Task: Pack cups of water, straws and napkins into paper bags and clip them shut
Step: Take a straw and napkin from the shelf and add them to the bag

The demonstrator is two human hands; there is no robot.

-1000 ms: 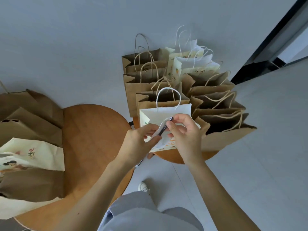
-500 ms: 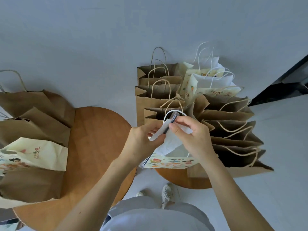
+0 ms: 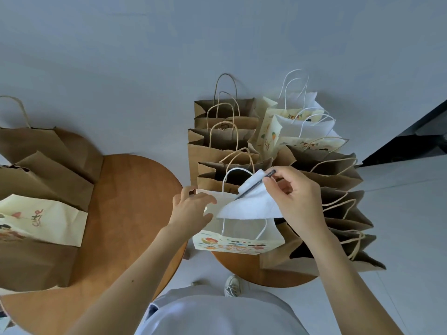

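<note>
A white paper bag with a colourful print [image 3: 232, 245] stands at the front of the small round table [image 3: 254, 272], its mouth open toward me. My right hand [image 3: 297, 199] pinches a white napkin [image 3: 249, 204] together with a thin dark straw [image 3: 256, 186], holding them over the bag's mouth. My left hand [image 3: 193, 206] rests with relaxed fingers on the bag's left upper edge. No cup or clip is visible.
Several brown bags [image 3: 222, 151] and white printed bags [image 3: 302, 126] stand packed behind and right of the front bag. The larger round wooden table [image 3: 125, 213] on the left carries more brown bags and a cream printed bag [image 3: 41, 218]. My shoe [image 3: 232, 285] shows below.
My left hand has let go of the napkin and straw and dropped to the bag's left edge. My right hand alone now holds them, shifted right over the opened bag.
</note>
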